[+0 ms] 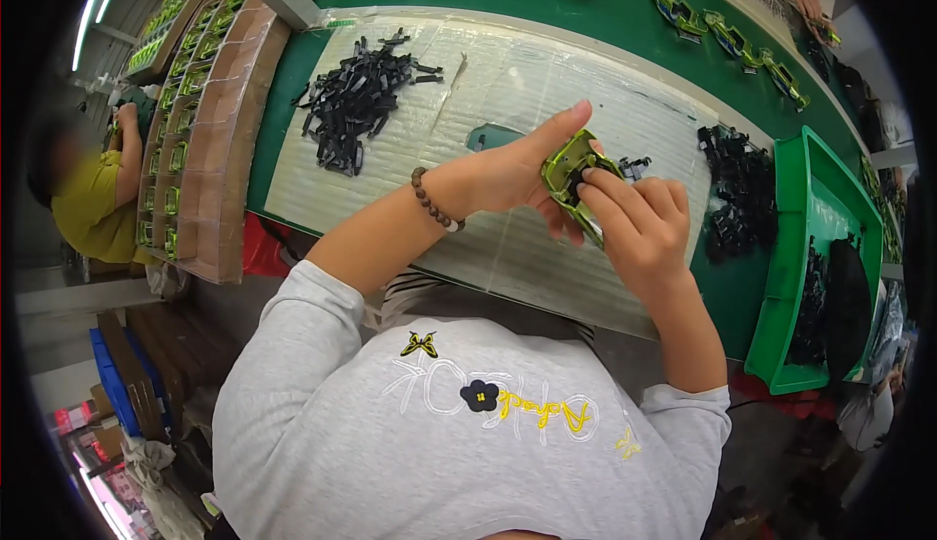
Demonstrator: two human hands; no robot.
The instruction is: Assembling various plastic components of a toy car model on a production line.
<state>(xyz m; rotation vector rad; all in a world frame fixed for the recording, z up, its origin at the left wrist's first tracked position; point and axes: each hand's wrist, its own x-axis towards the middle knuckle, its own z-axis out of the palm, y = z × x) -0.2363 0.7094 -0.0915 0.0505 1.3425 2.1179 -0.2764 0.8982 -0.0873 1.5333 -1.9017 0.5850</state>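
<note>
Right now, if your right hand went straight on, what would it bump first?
Probably the shiny green part in the left hand; the right hand seems to touch it, though depth is unclear.

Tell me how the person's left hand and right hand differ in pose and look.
Pose: the left hand supports the green shell from its left side, thumb stretched out; the right hand has bent fingers, with fingertips at the shell's inner side.
Look: a brown beaded bracelet circles the left hand's wrist; the right hand's wrist is bare.
Shared: both hands are ungloved and at the same shell.
</note>
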